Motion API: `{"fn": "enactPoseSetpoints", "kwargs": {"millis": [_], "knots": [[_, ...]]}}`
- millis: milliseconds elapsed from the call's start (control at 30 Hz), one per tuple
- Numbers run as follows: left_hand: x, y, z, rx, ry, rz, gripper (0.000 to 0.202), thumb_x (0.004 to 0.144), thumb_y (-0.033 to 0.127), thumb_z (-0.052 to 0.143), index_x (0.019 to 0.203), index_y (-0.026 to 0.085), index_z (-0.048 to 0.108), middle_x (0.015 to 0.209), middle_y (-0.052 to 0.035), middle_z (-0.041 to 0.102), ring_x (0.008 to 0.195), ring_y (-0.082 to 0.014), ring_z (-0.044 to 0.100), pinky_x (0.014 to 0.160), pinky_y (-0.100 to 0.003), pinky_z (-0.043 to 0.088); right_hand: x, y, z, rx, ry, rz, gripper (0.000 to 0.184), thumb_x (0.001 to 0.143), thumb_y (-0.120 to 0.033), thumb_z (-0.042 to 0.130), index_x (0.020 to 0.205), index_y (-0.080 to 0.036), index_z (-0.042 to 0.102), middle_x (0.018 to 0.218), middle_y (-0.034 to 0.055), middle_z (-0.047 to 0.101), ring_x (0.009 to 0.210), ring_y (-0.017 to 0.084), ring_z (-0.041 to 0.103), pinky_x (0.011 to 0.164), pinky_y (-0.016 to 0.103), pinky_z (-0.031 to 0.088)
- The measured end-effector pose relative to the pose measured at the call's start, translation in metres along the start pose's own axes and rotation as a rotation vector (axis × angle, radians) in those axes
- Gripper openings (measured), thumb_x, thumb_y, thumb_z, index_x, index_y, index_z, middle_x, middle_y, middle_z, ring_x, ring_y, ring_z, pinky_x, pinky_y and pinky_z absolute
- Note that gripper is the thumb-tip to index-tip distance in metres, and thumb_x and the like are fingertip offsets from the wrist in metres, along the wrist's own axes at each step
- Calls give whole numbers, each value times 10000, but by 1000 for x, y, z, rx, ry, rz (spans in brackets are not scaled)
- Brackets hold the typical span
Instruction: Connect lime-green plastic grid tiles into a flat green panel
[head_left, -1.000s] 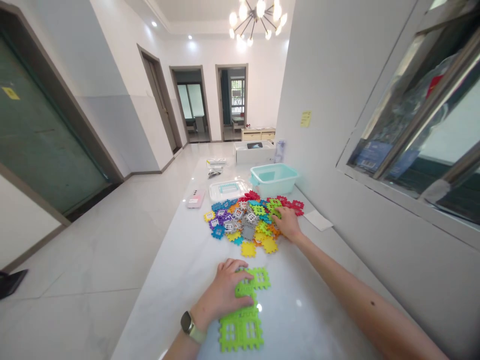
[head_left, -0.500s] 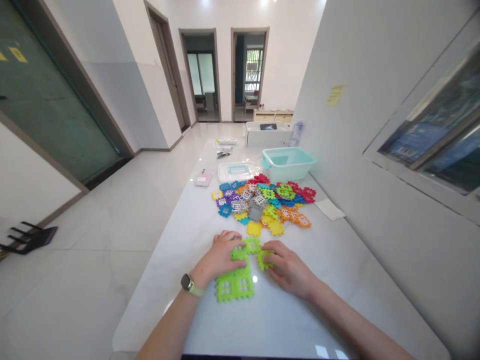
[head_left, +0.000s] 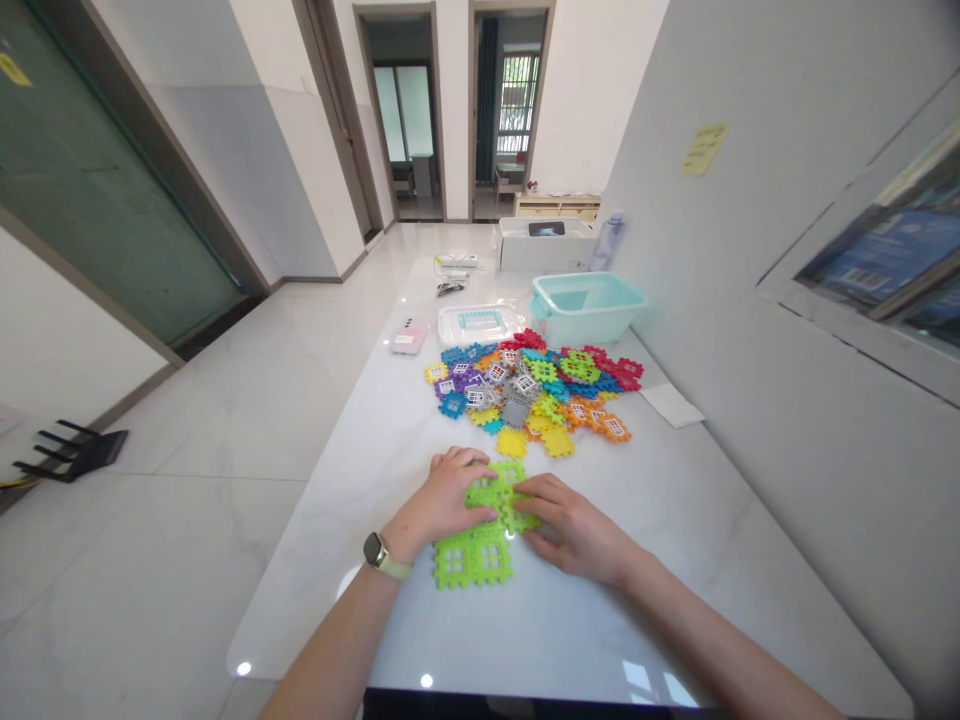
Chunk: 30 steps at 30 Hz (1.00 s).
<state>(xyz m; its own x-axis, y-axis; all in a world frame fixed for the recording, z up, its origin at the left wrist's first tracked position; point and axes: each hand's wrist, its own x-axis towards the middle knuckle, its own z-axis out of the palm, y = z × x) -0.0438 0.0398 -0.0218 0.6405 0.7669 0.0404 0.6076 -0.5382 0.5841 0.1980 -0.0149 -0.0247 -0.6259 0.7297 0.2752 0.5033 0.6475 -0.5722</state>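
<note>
Joined lime-green interlocking building tiles (head_left: pixel 472 562) with window cut-outs lie flat on the table. Around their upper left side curl the fingers and thumb of my left hand (head_left: pixel 442 500), closed on them and covering part of that side. My right hand (head_left: pixel 574 530) pinches another green building tile (head_left: pixel 524 517) against the right edge of the joined ones. The fingers hide part of this tile, so I cannot tell whether its teeth are fully locked in. Just beyond my hands lies a heap of mixed-colour building tiles (head_left: pixel 515 413).
Behind the heap are a clear lid (head_left: pixel 491 323) and a mint plastic tub (head_left: pixel 589 308). A pink phone (head_left: pixel 409 338) lies left, white paper (head_left: pixel 673 404) right. Farther back stands a white box (head_left: pixel 544 252). The wall (head_left: pixel 750 330) borders the table's right side.
My right hand has brought its green tile left, closing the gap to the joined tiles. My left hand keeps its hold. The camera view has tilted down slightly.
</note>
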Motion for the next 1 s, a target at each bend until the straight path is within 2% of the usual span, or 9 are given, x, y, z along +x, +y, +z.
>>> {"fn": "enactPoseSetpoints", "kwargs": {"millis": [267,533,767,900,967,1000], "knots": [[1,3,2,8,35,-13,424,746,366,791,1137,288,646,1271,-32,582,1203,-278,483,1013,-443,342,5,-3,0,-115,-50,-39,315,861,-131,553,1155,-181,656,1238,130,633,1149,274,547,983,443,504],[7,14,14,40,198,-130,247,774,377,759,966,258,661,1131,-20,642,1094,-256,543,908,-423,373,2,-7,2,-208,-86,-62,316,928,-112,491,1215,-146,620,1230,132,627,1158,267,527,989,424,511],[8,15,16,24,197,-141,270,724,340,800,950,265,673,1165,-27,642,1118,-272,546,919,-447,374,-1,-10,7,-222,-50,1,347,931,-75,448,1229,-163,602,1186,146,608,1078,257,551,900,421,536],[8,9,8,-141,195,-95,268,752,270,750,1012,287,685,1280,-35,610,1203,-278,526,1010,-470,356,1,-13,5,-169,-87,46,322,887,-156,538,1203,-148,598,1131,138,599,1066,269,537,923,449,510],[8,-2,0,-323,292,-111,229,794,255,673,1022,268,683,1321,-52,586,1235,-262,521,1019,-438,379,0,-16,5,-146,-97,51,368,856,-182,570,1222,-144,581,1147,138,592,1075,279,529,941,467,495],[8,-9,-4,-420,393,-155,209,799,260,647,1005,251,683,1319,-62,584,1237,-257,524,1000,-413,404,-1,-18,5,-136,-95,56,385,849,-183,572,1232,-145,573,1159,137,589,1082,281,526,950,472,488]]}}
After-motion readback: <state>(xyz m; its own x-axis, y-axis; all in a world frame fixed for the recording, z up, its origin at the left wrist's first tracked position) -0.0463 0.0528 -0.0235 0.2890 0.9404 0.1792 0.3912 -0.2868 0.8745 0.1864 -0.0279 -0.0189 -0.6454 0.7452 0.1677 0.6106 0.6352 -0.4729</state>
